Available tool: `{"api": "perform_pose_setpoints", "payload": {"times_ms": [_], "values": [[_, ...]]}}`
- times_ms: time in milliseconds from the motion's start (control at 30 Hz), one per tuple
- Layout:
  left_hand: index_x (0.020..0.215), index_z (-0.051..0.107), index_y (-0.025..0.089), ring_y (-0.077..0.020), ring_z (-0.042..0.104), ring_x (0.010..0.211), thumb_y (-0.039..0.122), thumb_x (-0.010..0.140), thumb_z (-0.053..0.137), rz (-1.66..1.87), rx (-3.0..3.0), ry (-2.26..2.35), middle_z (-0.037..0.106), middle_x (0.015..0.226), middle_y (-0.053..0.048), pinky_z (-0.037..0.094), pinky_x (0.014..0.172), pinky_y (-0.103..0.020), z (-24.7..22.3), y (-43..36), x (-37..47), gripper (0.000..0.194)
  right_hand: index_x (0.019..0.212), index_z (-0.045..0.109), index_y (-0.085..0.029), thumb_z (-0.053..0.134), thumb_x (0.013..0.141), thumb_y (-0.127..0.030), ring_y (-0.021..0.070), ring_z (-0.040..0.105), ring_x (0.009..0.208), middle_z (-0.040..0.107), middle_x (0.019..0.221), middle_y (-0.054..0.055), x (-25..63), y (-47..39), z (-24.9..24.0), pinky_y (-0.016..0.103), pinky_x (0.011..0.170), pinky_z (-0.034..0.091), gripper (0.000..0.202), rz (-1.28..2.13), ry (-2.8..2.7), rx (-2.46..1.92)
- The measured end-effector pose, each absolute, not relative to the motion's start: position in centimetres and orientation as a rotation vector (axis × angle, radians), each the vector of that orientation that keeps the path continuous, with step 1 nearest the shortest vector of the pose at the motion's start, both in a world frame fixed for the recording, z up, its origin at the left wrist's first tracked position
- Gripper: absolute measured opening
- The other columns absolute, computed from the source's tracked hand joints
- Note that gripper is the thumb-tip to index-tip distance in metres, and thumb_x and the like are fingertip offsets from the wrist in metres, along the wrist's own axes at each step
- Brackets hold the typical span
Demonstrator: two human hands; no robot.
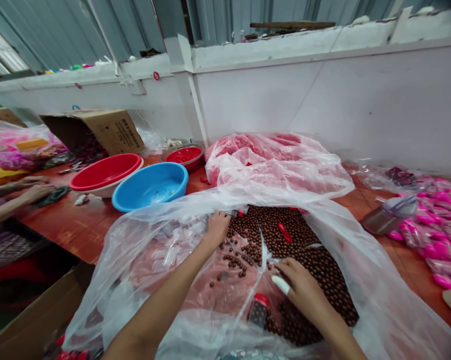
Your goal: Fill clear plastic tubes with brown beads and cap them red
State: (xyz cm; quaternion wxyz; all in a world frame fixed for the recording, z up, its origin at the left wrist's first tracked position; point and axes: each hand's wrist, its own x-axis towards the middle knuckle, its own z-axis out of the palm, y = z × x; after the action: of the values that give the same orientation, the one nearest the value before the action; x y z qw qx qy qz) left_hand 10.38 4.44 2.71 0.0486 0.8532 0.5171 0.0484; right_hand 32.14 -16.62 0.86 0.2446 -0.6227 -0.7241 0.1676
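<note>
My left hand (218, 226) reaches to the far side of an opened plastic bag, its fingers curled down beside small clear plastic containers (172, 245); what lies under the fingertips is hidden. My right hand (300, 282), with a white cover on one digit, hovers low over dark brown round beads (323, 267). Its fingers and thumb are apart, close to a fold of clear plastic (263, 250). A small clear container with a red cap (261, 300) holds dark contents and lies nearer me. A red scoop-like piece (285, 232) rests on the beads.
Blue (153, 187) and red (107, 172) basins stand left, near a cardboard box (110, 132). Behind the beads lies a bag of red pieces (274, 160). Right are a cup (388, 215) and pink packets (443, 225). Another person's hands (37, 190) work at far left.
</note>
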Motion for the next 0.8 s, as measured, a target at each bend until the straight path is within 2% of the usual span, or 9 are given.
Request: {"api": "perform_pose_setpoints", "payload": {"times_ms": [133,267,333,467,633,800], "values": [[0.085,0.065,0.016,-0.0267,0.045,0.107,0.01,0.082,0.045,0.165,2.584,1.546,0.06,0.102,-0.014,0.037,0.088,-0.037,2.9,5.1,9.8,0.021,0.124,0.052,-0.018,0.044,0.08,-0.009,0.0247,0.047,0.118,0.048,0.126,0.013,34.6,-13.6,-1.2,0.043,0.096,0.042,0.045,0.139,-1.846,-1.804],[0.093,0.064,0.015,-0.0255,0.05,0.103,0.02,0.086,0.045,0.278,2.5,1.522,0.062,0.1,-0.013,0.037,0.089,-0.036,3.3,5.1,9.8,0.02,0.132,0.043,-0.02,0.041,0.078,-0.003,0.0252,0.048,0.116,0.049,0.128,0.013,35.5,-10.9,-1.8,0.043,0.092,0.044,0.057,0.004,-1.815,-1.951],[0.103,0.06,0.016,-0.0228,0.053,0.1,0.022,0.088,0.041,0.352,2.426,1.505,0.062,0.103,-0.011,0.038,0.089,-0.033,3.2,4.5,10.2,0.025,0.129,0.047,-0.019,0.043,0.08,-0.006,0.025,0.053,0.11,0.053,0.123,0.013,35.4,-9.9,-1.6,0.041,0.089,0.045,0.051,0.045,-1.837,-2.002],[0.126,0.047,0.019,-0.018,0.057,0.094,0.017,0.086,0.042,0.445,2.251,1.47,0.062,0.102,-0.007,0.041,0.085,-0.028,2.4,3.0,11.3,0.04,0.107,0.063,-0.017,0.048,0.083,-0.014,0.0216,0.06,0.095,0.06,0.108,0.011,35.3,-9.4,-1.1,0.033,0.083,0.046,0.029,0.115,-1.861,-2.01],[0.107,0.061,0.016,-0.0172,0.057,0.087,0.016,0.081,0.045,0.504,2.053,1.443,0.062,0.094,-0.007,0.043,0.08,-0.027,1.1,2.2,11.7,0.031,0.1,0.064,-0.021,0.048,0.085,-0.022,0.0186,0.063,0.082,0.063,0.095,0.006,36.0,-10.6,-0.6,0.028,0.07,0.046,0.022,0.175,-1.858,-2.011],[0.108,0.058,0.014,-0.0109,0.054,0.059,0.011,0.067,0.055,0.503,1.835,1.391,0.061,0.072,0.001,0.042,0.057,-0.02,0.1,2.3,11.9,0.041,0.101,0.062,-0.023,0.047,0.081,-0.019,0.0194,0.062,0.088,0.065,0.096,0.003,36.1,-12.3,0.3,0.03,0.077,0.047,0.025,0.303,-1.757,-1.919]]}}
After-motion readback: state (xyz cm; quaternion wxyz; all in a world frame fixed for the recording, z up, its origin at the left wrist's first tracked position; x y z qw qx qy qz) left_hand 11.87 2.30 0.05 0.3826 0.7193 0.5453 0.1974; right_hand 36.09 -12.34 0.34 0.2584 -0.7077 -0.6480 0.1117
